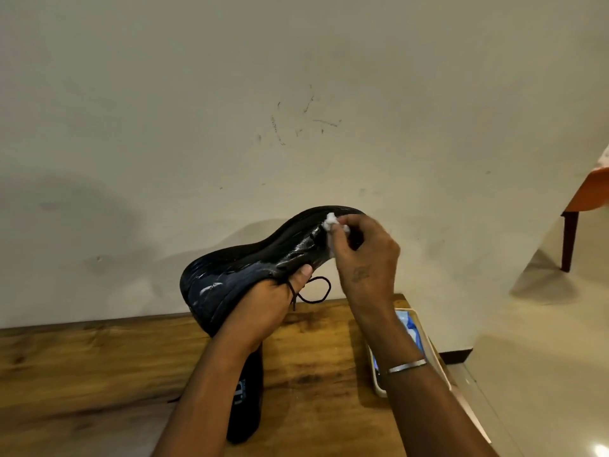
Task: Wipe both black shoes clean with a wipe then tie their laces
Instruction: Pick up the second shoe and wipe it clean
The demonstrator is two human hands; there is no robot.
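Left hand (263, 308) is clamped on a black shoe (250, 265), holding it up above the desk's (99, 357) far edge, sole turned toward the wall. Right hand (365, 255) pinches a crumpled white wipe (331, 222) against the toe end. A loose lace (313, 290) dangles. The second shoe (245, 400) lies on the desk beneath the left forearm; a tray (438, 354) sits by the right edge.
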